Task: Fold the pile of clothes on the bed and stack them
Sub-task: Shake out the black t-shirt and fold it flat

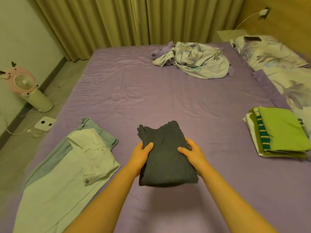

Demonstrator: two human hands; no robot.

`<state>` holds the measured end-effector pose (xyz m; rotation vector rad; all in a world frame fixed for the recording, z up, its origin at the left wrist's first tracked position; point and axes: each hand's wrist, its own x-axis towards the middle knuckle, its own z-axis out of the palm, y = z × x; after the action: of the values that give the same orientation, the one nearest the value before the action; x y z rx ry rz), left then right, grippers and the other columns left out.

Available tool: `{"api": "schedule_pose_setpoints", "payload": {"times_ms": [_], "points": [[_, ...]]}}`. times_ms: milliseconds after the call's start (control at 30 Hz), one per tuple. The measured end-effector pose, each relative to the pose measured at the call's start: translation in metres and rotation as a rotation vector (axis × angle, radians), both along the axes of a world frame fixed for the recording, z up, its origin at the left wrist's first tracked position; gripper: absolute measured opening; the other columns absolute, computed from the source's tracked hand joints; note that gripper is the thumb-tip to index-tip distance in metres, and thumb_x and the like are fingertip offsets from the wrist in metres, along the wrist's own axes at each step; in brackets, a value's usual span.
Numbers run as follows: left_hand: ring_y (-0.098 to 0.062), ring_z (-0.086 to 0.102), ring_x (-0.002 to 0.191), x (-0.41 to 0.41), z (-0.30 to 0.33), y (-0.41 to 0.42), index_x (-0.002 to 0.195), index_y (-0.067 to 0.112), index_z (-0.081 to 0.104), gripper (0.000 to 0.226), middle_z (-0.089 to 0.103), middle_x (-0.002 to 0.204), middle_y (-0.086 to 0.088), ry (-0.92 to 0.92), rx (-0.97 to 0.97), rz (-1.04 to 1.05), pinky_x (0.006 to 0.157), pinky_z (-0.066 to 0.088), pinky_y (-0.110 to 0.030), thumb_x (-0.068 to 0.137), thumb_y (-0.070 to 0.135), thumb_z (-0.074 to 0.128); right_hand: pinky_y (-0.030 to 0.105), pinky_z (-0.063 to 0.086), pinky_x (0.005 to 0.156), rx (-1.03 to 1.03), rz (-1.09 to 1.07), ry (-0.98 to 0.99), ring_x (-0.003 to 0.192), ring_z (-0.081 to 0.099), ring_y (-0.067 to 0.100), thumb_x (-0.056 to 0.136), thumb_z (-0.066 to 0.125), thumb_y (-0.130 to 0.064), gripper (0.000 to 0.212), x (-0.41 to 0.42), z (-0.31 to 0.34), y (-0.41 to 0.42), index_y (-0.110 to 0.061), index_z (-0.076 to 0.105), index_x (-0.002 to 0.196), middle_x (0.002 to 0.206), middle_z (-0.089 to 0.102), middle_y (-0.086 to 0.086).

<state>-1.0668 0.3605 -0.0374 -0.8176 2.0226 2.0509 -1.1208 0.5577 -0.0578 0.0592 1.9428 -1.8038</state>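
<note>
A folded dark grey garment [165, 157] hangs just above the purple bed sheet [168, 91], casting a shadow below it. My left hand [140, 155] grips its left edge, thumb on top. My right hand [193, 154] grips its right edge the same way. To the left lie white trousers [67, 174] spread flat over light blue jeans [101, 132]. At the right edge of the bed sits a stack of folded clothes [279, 132] with a bright green piece on top.
A crumpled floral blanket [193, 61] lies at the far side of the bed. Floral pillows [272, 54] line the right edge by the wooden headboard. On the floor at left stand a pink fan [27, 86] and a white scale [45, 123]. Curtains hang behind.
</note>
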Motion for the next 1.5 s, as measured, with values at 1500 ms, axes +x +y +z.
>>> {"api": "schedule_pose_setpoints", "payload": {"times_ms": [1500], "points": [[-0.03, 0.062, 0.099, 0.04, 0.089, 0.412, 0.117, 0.016, 0.055, 0.051, 0.064, 0.112, -0.009, -0.001, 0.357, -0.387, 0.066, 0.056, -0.032, 0.077, -0.013, 0.042, 0.035, 0.054, 0.08, 0.015, -0.364, 0.052, 0.104, 0.061, 0.022, 0.09, 0.061, -0.012, 0.048, 0.093, 0.084, 0.433, -0.021, 0.046, 0.135, 0.121, 0.06, 0.003]]}}
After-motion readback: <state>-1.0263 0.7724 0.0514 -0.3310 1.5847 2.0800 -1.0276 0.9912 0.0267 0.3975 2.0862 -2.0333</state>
